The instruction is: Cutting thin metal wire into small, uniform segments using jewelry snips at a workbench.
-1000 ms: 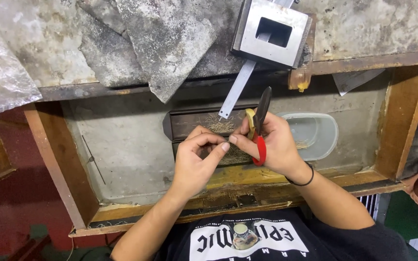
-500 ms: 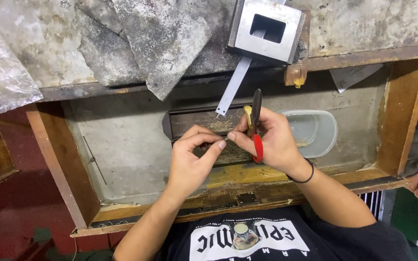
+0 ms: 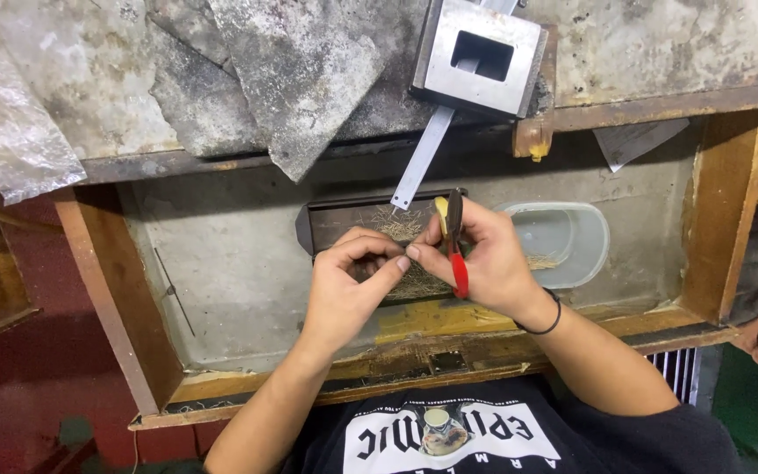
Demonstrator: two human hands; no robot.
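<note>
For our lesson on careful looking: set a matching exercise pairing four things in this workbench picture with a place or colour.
Things:
1. tool handle
2. plastic tub
3. metal block
4. dark tray

Descriptions:
A. clear, beside the right hand
B. red
C. on the ledge above, square hole
D. under both hands, holding fine wire

Pairs: 1-B, 2-A, 3-C, 4-D

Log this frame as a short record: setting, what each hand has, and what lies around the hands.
setting: wooden-framed bench drawer with a grey floor
left hand: fingertips pinched together against the right hand; any item between them too small to tell
right hand: grips red-handled pliers, upright
below hands: dark tray of fine wire bits
right of hands: clear plastic tub
above: square metal block with a flat strip
</note>
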